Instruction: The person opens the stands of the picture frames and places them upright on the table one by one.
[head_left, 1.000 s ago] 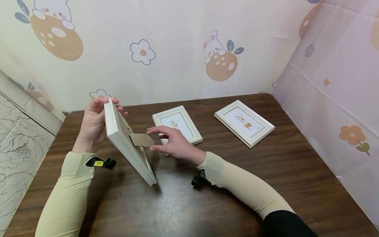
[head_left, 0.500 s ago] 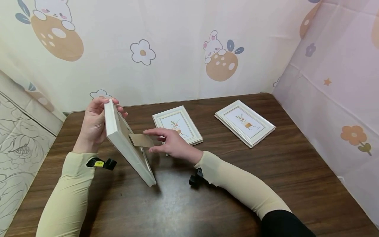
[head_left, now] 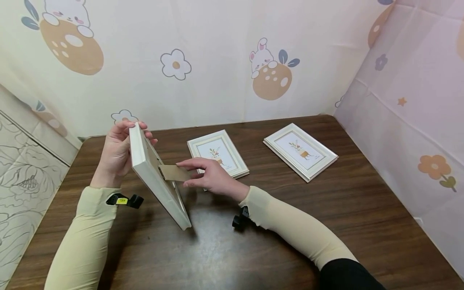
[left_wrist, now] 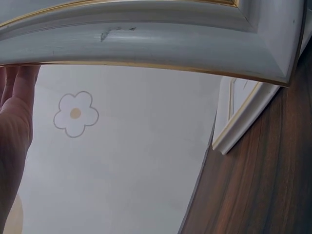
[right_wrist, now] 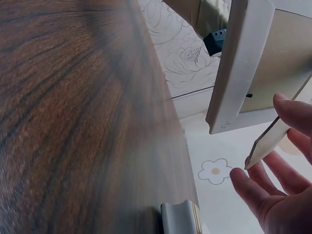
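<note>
My left hand grips a white picture frame by its upper edge, holding it tilted with its back towards the right. The left wrist view shows the frame's moulded front border with thin gold lines. From the frame's tan back sticks out a flat brown easel stand. My right hand has thumb and fingers on either side of the stand's free end, pinching it. In the right wrist view the thumb lies at one face of the stand, with several fingers beyond it.
A second white picture frame with a plant print lies face up behind my right hand, partly covered by it. Further right lies a similar frame. Both rest on the dark wooden table, backed by a patterned curtain.
My right fingers have moved slightly left and closed in on the stand's end. The stand has swung out a little from the frame. My left hand keeps its hold.
</note>
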